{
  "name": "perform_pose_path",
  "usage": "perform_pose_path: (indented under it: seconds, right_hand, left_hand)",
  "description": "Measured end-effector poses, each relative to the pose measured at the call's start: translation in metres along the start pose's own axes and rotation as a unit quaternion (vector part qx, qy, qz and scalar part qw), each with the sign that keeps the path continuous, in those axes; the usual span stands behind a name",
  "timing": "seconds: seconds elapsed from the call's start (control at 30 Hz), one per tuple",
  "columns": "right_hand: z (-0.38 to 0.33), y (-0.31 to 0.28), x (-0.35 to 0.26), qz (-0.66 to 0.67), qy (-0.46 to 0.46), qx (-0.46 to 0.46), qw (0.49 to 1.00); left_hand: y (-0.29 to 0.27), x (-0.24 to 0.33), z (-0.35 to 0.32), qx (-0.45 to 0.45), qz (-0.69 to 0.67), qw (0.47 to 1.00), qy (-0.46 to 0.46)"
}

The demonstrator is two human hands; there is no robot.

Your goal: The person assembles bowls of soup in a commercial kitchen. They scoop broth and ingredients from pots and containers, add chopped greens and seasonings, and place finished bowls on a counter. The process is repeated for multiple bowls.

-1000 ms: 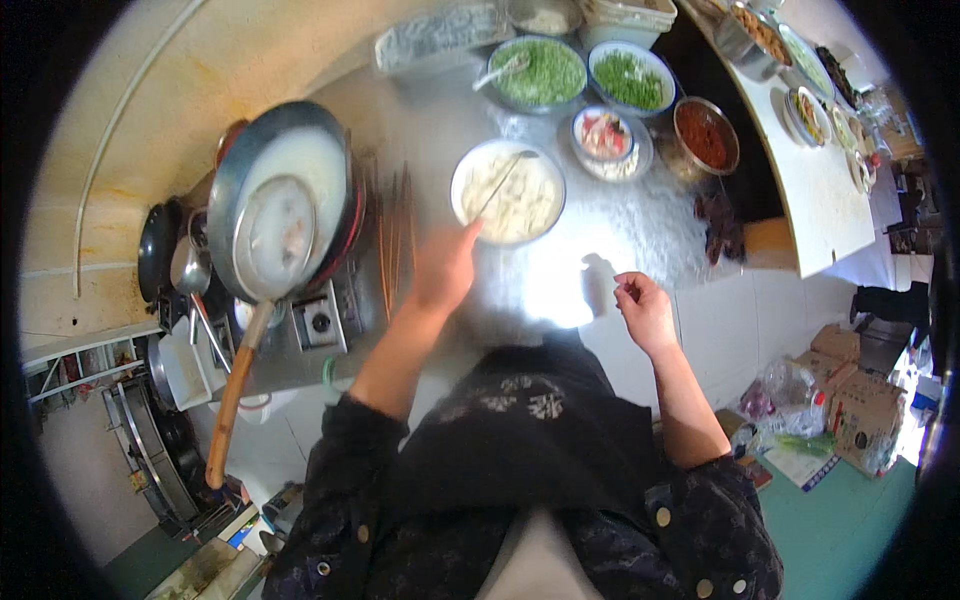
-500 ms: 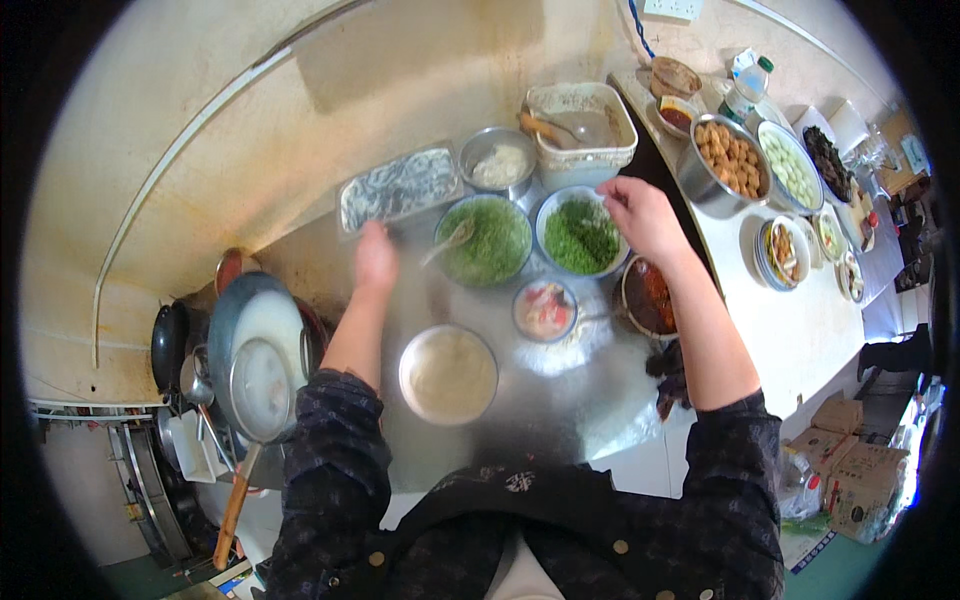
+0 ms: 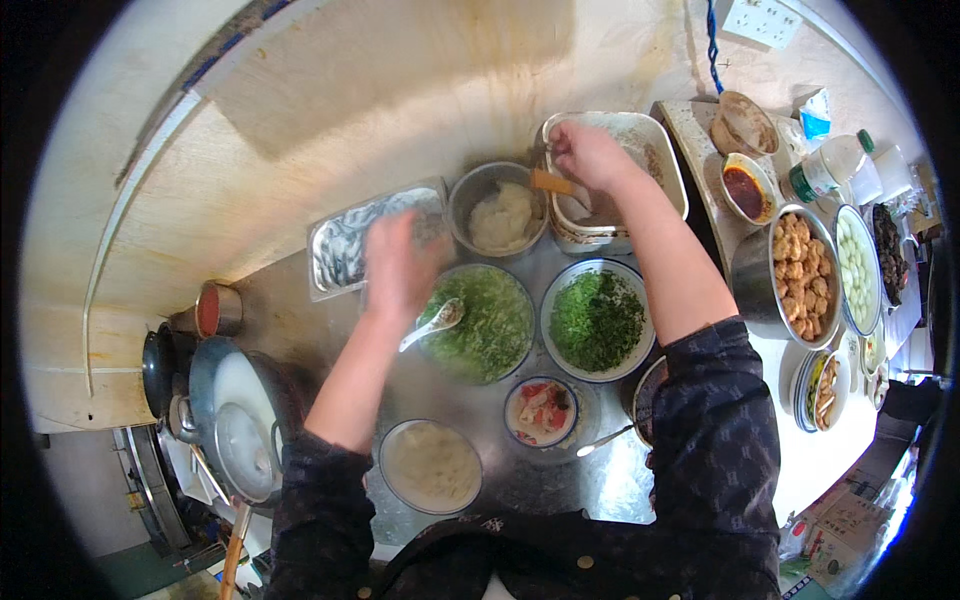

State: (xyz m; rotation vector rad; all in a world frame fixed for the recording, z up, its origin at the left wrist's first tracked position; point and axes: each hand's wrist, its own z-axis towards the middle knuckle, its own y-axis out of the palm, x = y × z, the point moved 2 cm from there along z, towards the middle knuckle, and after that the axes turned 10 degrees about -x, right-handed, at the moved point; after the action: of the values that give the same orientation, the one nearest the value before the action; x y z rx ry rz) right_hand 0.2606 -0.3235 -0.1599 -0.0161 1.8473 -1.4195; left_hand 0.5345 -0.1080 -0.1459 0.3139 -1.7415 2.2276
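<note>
"Taking the metal pot [image 3: 463, 205] as our marker, where are the hands reaching?"

"The right hand [image 3: 588, 158] is hovering over the white tub [image 3: 662, 170], just right of the pot. Its fingers are bunching near a wooden handle [image 3: 552, 182]; I cannot tell whether they are gripping anything. The left hand [image 3: 397, 262] is blurring over the metal tray [image 3: 316, 262], left of the pot; I cannot tell its fingers' spread or hold."

"What is changing?"

"The right hand is no longer hovering beside the chopped greens [image 3: 596, 315], nearer the person than the pot; the left is shifting from the tray's near edge."

"Meaning?"

"The handling is centring on tub and tray, I'd judge."
</note>
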Motion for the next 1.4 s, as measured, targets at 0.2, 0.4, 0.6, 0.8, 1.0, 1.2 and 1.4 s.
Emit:
perform_pose_path:
  seconds: [0.2, 0.4, 0.6, 0.8, 1.0, 1.2, 1.4]
  right_hand:
    - [-0.039, -0.032, -0.008, -0.192, 0.08, 0.059, 0.976]
    - [-0.071, -0.036, -0.009, -0.165, 0.123, -0.022, 0.978]
    - [-0.078, -0.019, -0.006, -0.021, 0.099, -0.028, 0.994]
    - [-0.122, -0.03, 0.004, 0.248, 0.12, 0.135, 0.952]
    - [-0.157, -0.031, -0.005, 0.51, 0.117, 0.237, 0.819]
    - [-0.181, -0.036, -0.011, 0.535, 0.105, 0.288, 0.788]
    - [-0.198, -0.035, -0.008, 0.539, 0.108, 0.299, 0.78]
  left_hand:
    - [0.053, 0.105, 0.104, -0.119, -0.156, 0.98, 0.03]
    - [0.045, 0.11, 0.084, -0.067, -0.133, 0.987, 0.063]
    - [0.051, 0.099, 0.052, -0.09, -0.127, 0.986, 0.06]
    - [0.082, 0.089, 0.055, -0.279, -0.518, 0.785, -0.194]
    - [0.07, 0.118, 0.055, -0.143, -0.305, 0.941, 0.042]
    - [0.06, 0.126, 0.069, -0.186, -0.099, 0.975, 0.073]
    - [0.058, 0.121, 0.08, -0.065, -0.08, 0.985, 0.14]
